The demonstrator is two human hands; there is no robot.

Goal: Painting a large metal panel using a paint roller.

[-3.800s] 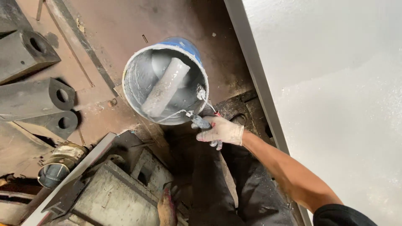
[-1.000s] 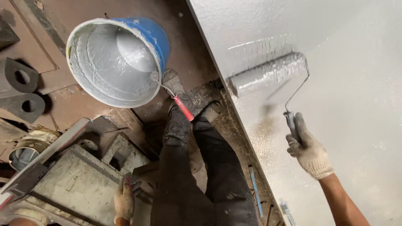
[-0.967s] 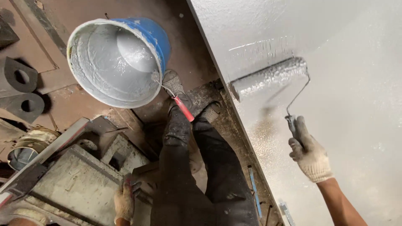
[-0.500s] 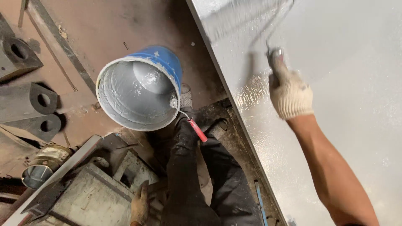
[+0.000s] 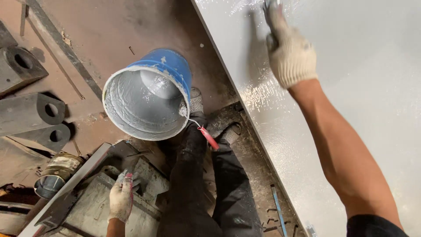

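The right hand (image 5: 290,55) gripped a roller handle (image 5: 268,4) high on the grey panel (image 5: 351,66), mid-stroke; next seemed reloading from the bucket (image 5: 147,94). The left hand (image 5: 120,199) rested half-open.

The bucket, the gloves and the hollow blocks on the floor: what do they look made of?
Bucket: probably plastic, blue outside, inside coated in wet grey paint. Right hand and left hand wear white knitted gloves, likely cotton, judging by the ribbed weave. Hollow blocks: dull grey with round bores, seemingly steel.
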